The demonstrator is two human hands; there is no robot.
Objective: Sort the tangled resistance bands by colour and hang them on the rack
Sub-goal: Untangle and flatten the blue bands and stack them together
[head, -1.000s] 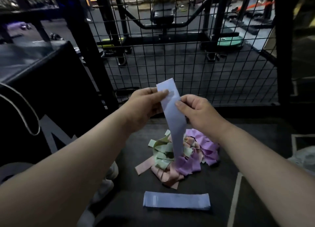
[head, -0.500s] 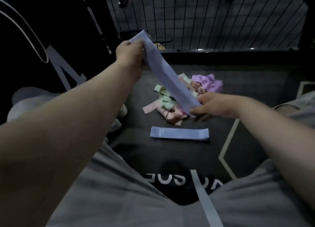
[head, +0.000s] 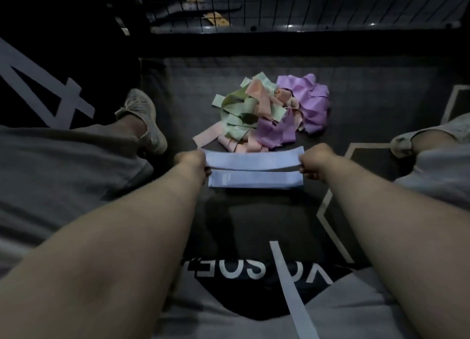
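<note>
We see left hand (head: pixel 192 161) and right hand (head: pixel 316 161) apart, each pinching one end of blue band (head: pixel 253 159), held flat between them. Second blue band (head: pixel 255 179) flat on floor mat (head: pixel 254 224), just under held one, between wrists. Tangled pile (head: pixel 269 112) of green, pink and purple bands just beyond hands. We note shoe (head: pixel 145 117) left of left hand.

The dark floor mat (head: pixel 368 89) is bearing a tangled pile of green, pink and purple bands (head: pixel 267 112) at far centre, a flat blue band (head: pixel 255 180) lying just nearer, a shoe (head: pixel 145 119) resting at the left
</note>
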